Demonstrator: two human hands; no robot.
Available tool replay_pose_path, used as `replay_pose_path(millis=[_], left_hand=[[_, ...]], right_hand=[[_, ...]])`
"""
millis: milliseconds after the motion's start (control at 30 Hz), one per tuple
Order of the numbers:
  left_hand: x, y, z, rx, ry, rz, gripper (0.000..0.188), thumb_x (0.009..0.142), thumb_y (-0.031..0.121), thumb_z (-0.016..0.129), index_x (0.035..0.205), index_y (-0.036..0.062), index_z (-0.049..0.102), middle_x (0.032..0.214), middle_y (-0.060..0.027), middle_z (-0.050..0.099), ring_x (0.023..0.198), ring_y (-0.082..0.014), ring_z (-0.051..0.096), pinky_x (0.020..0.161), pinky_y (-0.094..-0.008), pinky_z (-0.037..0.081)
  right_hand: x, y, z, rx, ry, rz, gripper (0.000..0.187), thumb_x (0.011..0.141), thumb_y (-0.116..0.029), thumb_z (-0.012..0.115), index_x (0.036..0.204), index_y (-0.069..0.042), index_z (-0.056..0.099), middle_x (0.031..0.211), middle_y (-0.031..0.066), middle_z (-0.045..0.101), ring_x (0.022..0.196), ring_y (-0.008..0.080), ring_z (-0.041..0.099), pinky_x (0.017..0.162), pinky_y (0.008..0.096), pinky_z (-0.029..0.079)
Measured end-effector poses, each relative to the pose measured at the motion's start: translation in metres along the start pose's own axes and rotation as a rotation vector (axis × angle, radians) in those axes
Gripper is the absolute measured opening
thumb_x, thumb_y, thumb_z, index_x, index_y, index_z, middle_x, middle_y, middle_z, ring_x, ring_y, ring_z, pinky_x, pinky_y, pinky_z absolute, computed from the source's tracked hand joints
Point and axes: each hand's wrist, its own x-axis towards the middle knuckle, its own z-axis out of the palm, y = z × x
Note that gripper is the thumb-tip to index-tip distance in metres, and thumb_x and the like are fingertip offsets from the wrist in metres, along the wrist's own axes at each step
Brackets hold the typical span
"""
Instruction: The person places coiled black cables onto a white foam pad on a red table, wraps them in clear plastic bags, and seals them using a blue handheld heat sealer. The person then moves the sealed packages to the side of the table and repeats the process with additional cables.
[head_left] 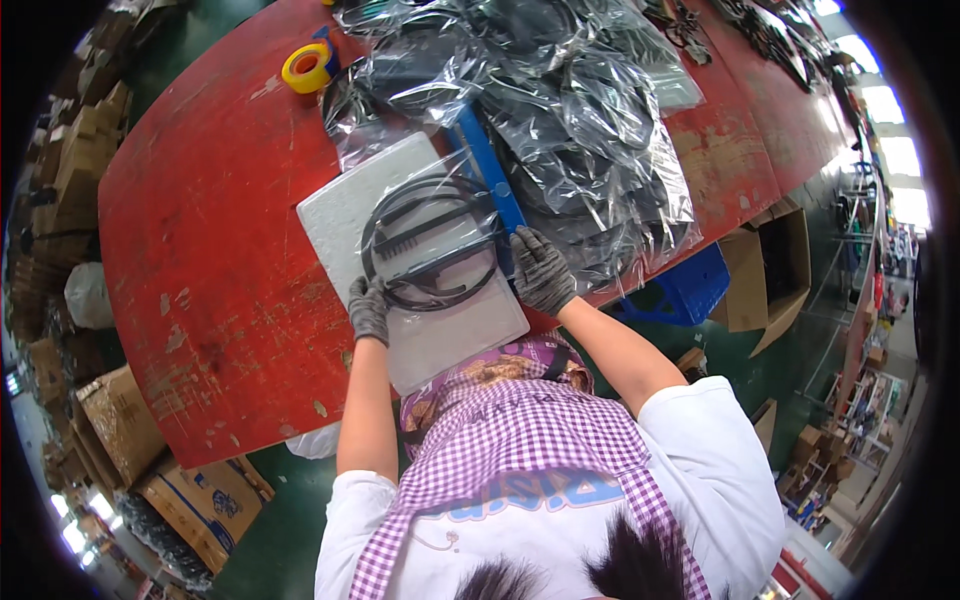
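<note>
A black round ring-shaped part with crossbars (432, 243), in a clear plastic bag, lies on a white foam board (350, 215) on the red table (220, 230). My left hand (369, 309), in a grey glove, pinches the near left edge of the bag. My right hand (541, 270), also gloved, presses down on the bag's right edge beside a blue strip (488, 165). Both hands rest at the near side of the ring.
A heap of clear bags holding more black parts (570, 110) fills the table's far right. A yellow tape roll (308, 68) sits far left of it. Open cardboard boxes (770, 270) and a blue crate (685, 290) stand right of the table; more cartons (120, 420) stand on the floor at left.
</note>
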Motion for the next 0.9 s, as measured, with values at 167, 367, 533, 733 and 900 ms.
replay_pose_path(millis=[167, 367, 533, 733, 900], left_hand=[[0.007, 0.047, 0.007, -0.261, -0.301, -0.457, 0.014, 0.080, 0.012, 0.054, 0.088, 0.0016, 0.051, 0.072, -0.0084, 0.057, 0.060, -0.0219, 0.058, 0.051, -0.0298, 0.052], [-0.020, 0.056, 0.001, -0.388, -0.504, -0.361, 0.013, 0.080, 0.007, 0.053, 0.092, 0.0010, 0.051, 0.084, -0.0121, 0.060, 0.073, -0.0210, 0.060, 0.060, -0.0303, 0.052], [-0.013, 0.034, 0.000, -0.373, -0.527, -0.394, 0.020, 0.079, 0.005, 0.055, 0.098, 0.0019, 0.050, 0.084, -0.0120, 0.060, 0.076, -0.0217, 0.059, 0.066, -0.0317, 0.052], [-0.019, 0.029, 0.009, -0.460, -0.412, -0.410, 0.023, 0.079, 0.007, 0.057, 0.101, 0.0025, 0.052, 0.084, -0.0111, 0.061, 0.076, -0.0202, 0.059, 0.064, -0.0281, 0.051], [-0.015, 0.026, 0.004, -0.359, -0.465, -0.398, 0.023, 0.081, 0.014, 0.055, 0.102, 0.0033, 0.052, 0.084, -0.0093, 0.061, 0.074, -0.0191, 0.059, 0.065, -0.0279, 0.049]], right_hand=[[-0.004, 0.002, 0.001, 0.007, 0.037, 0.015, 0.044, 0.067, -0.004, 0.050, 0.110, 0.001, 0.044, 0.109, 0.0191, 0.047, 0.097, 0.0369, 0.048, 0.083, 0.0423, 0.042], [-0.002, 0.000, -0.001, 0.013, 0.020, 0.037, 0.044, 0.067, -0.004, 0.050, 0.110, -0.001, 0.044, 0.109, 0.0186, 0.047, 0.097, 0.0359, 0.048, 0.082, 0.0421, 0.043], [0.000, 0.000, -0.001, 0.036, 0.042, 0.023, 0.045, 0.067, -0.005, 0.050, 0.111, -0.001, 0.044, 0.109, 0.0180, 0.047, 0.096, 0.0358, 0.049, 0.080, 0.0423, 0.044], [-0.002, 0.001, -0.001, 0.025, 0.056, 0.033, 0.043, 0.067, -0.004, 0.051, 0.109, -0.001, 0.045, 0.108, 0.0175, 0.047, 0.095, 0.0357, 0.049, 0.081, 0.0421, 0.043], [-0.009, 0.007, 0.009, 0.012, 0.045, 0.017, 0.046, 0.066, -0.010, 0.052, 0.111, -0.001, 0.045, 0.113, 0.0175, 0.045, 0.101, 0.0355, 0.046, 0.085, 0.0416, 0.041]])
